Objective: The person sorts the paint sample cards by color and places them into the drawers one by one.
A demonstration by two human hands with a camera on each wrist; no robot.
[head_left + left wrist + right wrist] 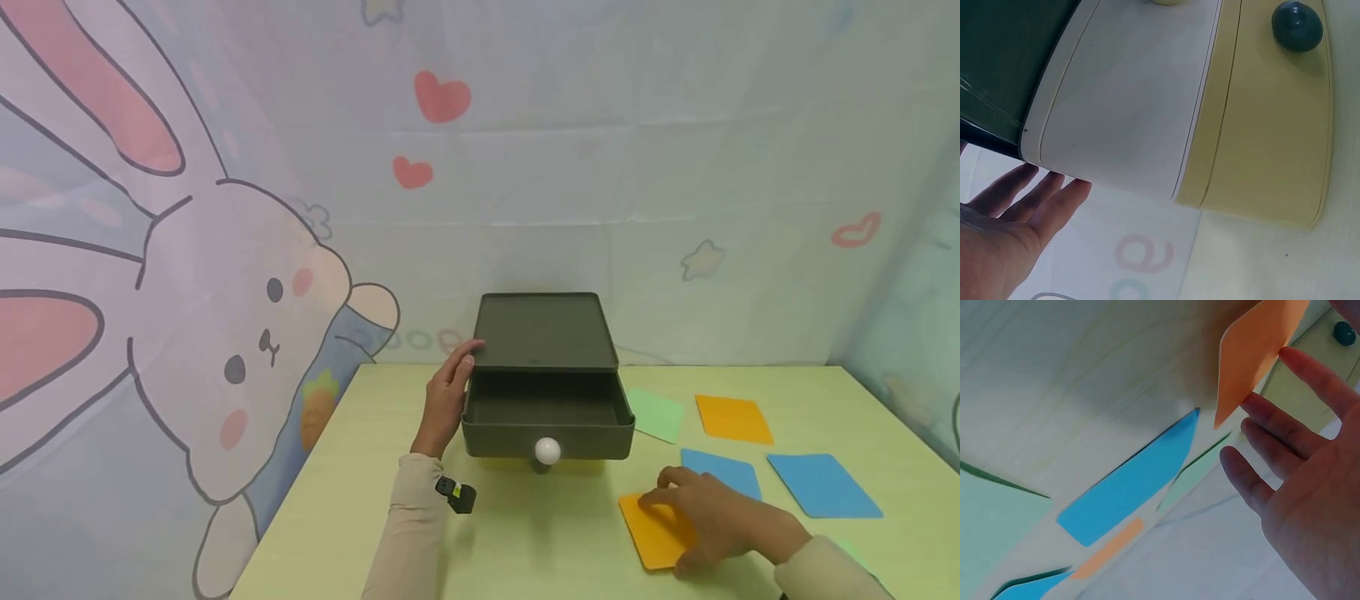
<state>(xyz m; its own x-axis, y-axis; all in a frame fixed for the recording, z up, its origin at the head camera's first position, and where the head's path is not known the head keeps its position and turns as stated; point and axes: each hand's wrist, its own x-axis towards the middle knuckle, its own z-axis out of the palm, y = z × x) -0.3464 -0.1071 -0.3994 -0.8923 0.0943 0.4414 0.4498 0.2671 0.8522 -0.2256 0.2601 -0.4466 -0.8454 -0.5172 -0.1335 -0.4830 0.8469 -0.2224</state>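
A small drawer unit stands on the table, its dark green top drawer [506, 442] pulled out with a white knob [547, 451] at the front. Below it, the left wrist view shows a white drawer [1122, 94] and a yellow drawer [1266, 131] with a dark green knob [1297, 26]. My left hand [446, 404] rests along the unit's left side, fingers extended. At the front right my right hand [708, 517] holds an orange card [656, 533] by its edges, fingers on the far side and thumb on the near side. In the right wrist view the card looks tilted off the tabletop.
Right of the unit lie a green card [660, 415], another orange card [735, 419] and two blue cards, one blue card [825, 485] farther right and one blue card [723, 473] partly behind my right hand. A printed cloth [637, 167] hangs behind the table.
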